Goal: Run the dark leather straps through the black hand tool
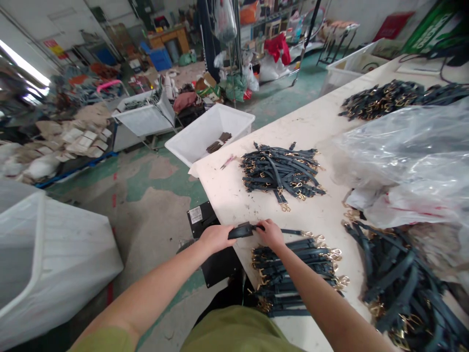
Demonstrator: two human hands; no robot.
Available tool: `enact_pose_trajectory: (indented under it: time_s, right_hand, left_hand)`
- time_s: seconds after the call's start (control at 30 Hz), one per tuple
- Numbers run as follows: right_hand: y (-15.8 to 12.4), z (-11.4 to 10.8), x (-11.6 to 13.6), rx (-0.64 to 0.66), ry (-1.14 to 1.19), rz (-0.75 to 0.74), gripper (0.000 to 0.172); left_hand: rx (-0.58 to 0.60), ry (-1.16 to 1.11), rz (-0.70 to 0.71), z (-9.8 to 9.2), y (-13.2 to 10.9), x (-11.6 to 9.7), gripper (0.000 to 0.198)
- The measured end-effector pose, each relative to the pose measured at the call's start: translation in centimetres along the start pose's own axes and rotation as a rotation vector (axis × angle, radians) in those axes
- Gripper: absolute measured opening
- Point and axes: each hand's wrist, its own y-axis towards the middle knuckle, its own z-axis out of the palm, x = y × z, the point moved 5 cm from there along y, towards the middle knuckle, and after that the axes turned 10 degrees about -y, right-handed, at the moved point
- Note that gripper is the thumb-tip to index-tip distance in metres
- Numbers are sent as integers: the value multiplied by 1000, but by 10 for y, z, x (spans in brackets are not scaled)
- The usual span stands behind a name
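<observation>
My left hand (218,238) is closed on one end of a dark strap (241,231), at a wide, doubled-looking section. Close beside it, my right hand (270,233) pinches the same strap. A thin length runs on to the right, toward gold-coloured clips. Below my right forearm lies a row of dark straps with gold clips (289,274), set side by side on the white table (227,195). Farther up the table sits a looser pile of similar straps (280,168). Exactly what my fingertips cover is hidden.
More dark straps (406,278) heap up at the right, beside clear plastic bags (414,151). Another strap pile (384,99) lies at the far right. Small pink-handled snips (229,161) rest near the table edge. White bins (234,117) stand beyond it; a large bin (78,239) is at left.
</observation>
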Motion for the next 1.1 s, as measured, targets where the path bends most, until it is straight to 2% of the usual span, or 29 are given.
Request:
enact_pose_trajectory:
  time_s: [0.23,0.33,0.5,0.7,0.83,0.97,1.03,1.1]
  right_hand:
    - [1,0,-1,0,-16,20,21]
    - [0,-3,-2,5,-13,22,21]
    - [-2,-5,-4,22,12,-35,21]
    - [0,-2,-9,13,22,-30,21]
    - [0,-3,-9,24,38,-40,21]
    - [0,-3,-9,41,31,-35,22]
    - [0,-2,-9,47,23,-30,22]
    - [-1,-3,-9,42,16,-30,21]
  left_hand:
    - [-30,60,1,-8,-8,-10,47]
    - [-34,110,49,-9,-1,-25,44]
    - [2,168,-4,-14,18,-47,38]
    - [24,225,27,-20,22,-62,34]
    - [12,235,-5,-17,21,-61,37]
    - [-8,208,34,-12,20,-62,36]
    - [-7,175,23,-11,18,-56,38]
    - [-2,130,-26,-12,11,-41,40]
